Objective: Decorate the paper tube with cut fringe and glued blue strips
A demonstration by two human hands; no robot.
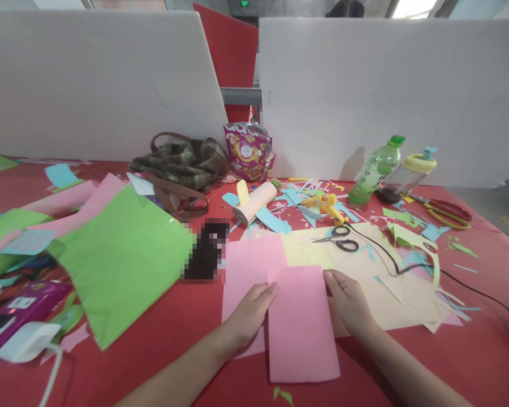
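A narrow pink paper (302, 328), its layers apparently folded together, is held between both hands above the red table. My left hand (251, 314) pinches its left edge, thumb on top. At the upper right edge, my right hand (348, 301) grips it with curled fingers. Behind it lies a larger pink sheet (252, 254), partly over a pale yellow sheet (305, 247). Black-handled scissors (341, 238) rest on the cream paper just beyond my right hand.
Green sheets (123, 260) and a purple power strip (29, 311) lie left. Behind are a plaid bag (190, 164), snack bag (248, 151), paper roll (255, 202) and yellow glue gun (326, 206) with black cord. Bottles (375, 172) and red-handled pliers (449, 210) stand or lie right.
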